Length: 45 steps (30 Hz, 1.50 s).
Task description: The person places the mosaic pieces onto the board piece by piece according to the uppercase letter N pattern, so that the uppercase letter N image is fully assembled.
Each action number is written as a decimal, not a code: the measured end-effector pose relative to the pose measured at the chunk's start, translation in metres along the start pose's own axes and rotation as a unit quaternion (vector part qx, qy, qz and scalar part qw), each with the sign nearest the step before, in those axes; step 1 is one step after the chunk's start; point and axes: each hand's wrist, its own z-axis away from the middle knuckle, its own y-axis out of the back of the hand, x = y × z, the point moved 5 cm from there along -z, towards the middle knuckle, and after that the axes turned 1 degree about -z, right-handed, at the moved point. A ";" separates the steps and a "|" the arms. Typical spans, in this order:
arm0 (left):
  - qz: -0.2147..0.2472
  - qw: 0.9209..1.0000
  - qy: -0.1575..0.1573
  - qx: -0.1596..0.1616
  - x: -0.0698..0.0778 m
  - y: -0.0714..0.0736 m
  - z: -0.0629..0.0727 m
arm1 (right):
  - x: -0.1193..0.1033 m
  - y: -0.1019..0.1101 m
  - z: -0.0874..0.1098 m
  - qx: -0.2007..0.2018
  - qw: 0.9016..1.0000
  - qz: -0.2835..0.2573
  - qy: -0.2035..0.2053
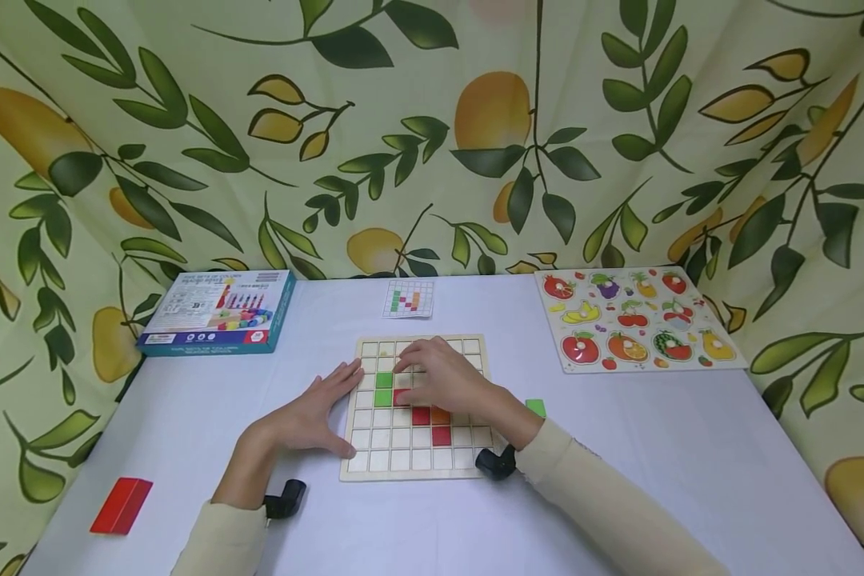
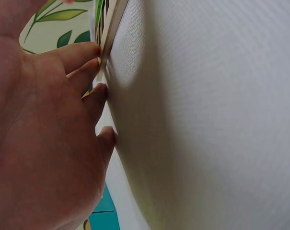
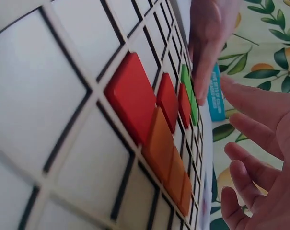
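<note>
A wooden grid board (image 1: pixel 414 472) lies flat on the table with coloured square tiles in some cells. Green tiles (image 1: pixel 384 380) fill cells at its left, red tiles (image 1: pixel 442 436) run diagonally, and orange tiles (image 3: pixel 159 143) line up beside them. My left hand (image 1: pixel 310 416) rests with spread fingers along the board's left edge, the thumb near its lower left corner. Above the board hovers my right hand (image 1: pixel 442 376), fingers loosely bent, thumb near the upper red tile (image 1: pixel 401 398). In the right wrist view its fingertips (image 3: pixel 240 167) stand apart from one another, and no tile shows between them.
A printed pattern card (image 1: pixel 408 299) lies behind the board. At the back left sits a boxed toy set (image 1: pixel 216 312), at the back right a fruit puzzle board (image 1: pixel 634 320). A red block (image 1: pixel 121 506) lies front left; a green piece (image 1: pixel 535 408) lies by the right forearm.
</note>
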 end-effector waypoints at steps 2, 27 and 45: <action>0.001 1.000 0.004 0.000 0.000 0.000 -0.001 | 0.004 0.007 0.006 0.003 1.000 -0.002 0.000; 0.014 1.000 -0.012 0.004 0.000 0.000 0.005 | 0.081 0.069 0.114 0.060 0.997 -0.004 -0.039; 0.015 1.000 -0.018 0.003 0.002 0.002 0.002 | 0.120 0.062 0.138 0.032 0.996 -0.030 -0.080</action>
